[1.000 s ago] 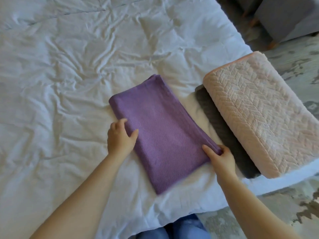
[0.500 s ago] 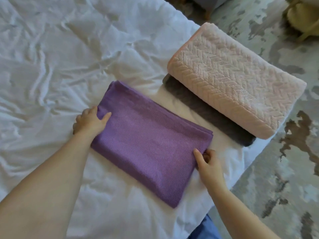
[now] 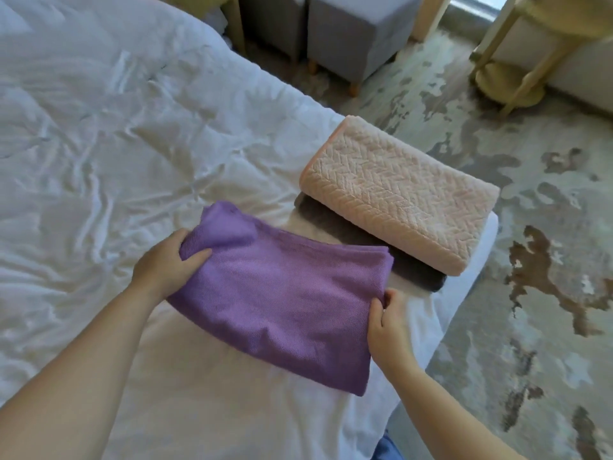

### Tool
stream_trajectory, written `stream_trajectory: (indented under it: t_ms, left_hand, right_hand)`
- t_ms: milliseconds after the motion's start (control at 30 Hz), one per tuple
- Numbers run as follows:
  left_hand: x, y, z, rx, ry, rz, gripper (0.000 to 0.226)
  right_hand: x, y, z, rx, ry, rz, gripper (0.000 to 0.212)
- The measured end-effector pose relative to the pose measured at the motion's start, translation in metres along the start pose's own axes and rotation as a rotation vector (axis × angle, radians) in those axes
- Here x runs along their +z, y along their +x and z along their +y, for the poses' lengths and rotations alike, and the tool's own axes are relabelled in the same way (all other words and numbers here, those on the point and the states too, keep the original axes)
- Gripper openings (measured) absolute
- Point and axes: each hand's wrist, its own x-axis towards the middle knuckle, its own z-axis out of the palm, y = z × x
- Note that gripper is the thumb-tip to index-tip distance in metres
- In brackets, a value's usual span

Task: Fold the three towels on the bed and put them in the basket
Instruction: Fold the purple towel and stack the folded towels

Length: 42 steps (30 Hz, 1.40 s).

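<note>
**Purple towel gripped at both ends**

The folded purple towel (image 3: 275,303) lies near the corner of the white bed (image 3: 99,161). At the towel's ten o'clock corner the left hand (image 3: 166,263) clutches bunched cloth, thumb on top and fingers curled round it. At its three o'clock edge the right hand (image 3: 388,327) pinches the layered border.

At two o'clock from the purple towel, just beside it, a folded pink towel (image 3: 398,200) rests on a dark grey towel (image 3: 421,277). Beyond the bed, toward three o'clock, spreads a mottled rug (image 3: 547,260). Grey stools (image 3: 351,34) stand at twelve o'clock, and a yellow side table (image 3: 517,61) at one.
</note>
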Motion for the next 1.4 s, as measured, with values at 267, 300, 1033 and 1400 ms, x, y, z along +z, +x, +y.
stream_trajectory:
  t_ms: [267,300,1033,1400]
  left_hand:
    - [-0.046,0.030,0.115,0.135,-0.143,0.195,0.028]
    - [-0.047,0.038,0.135,0.158,-0.140,0.188,0.027]
    - [0.098,0.233,0.271,0.099,-0.106,-0.089,0.066]
    - [0.106,0.267,0.316,0.251,0.080,-0.037,0.037]
  right_hand:
    - [-0.109,0.035,-0.062,-0.199,0.059,0.247,0.010]
    - [-0.122,0.044,-0.067,-0.201,0.077,0.276,0.010]
    - [-0.198,0.231,0.000,0.142,0.236,0.397,0.052]
    - [-0.223,0.255,-0.015,-0.016,0.056,0.337,0.034]
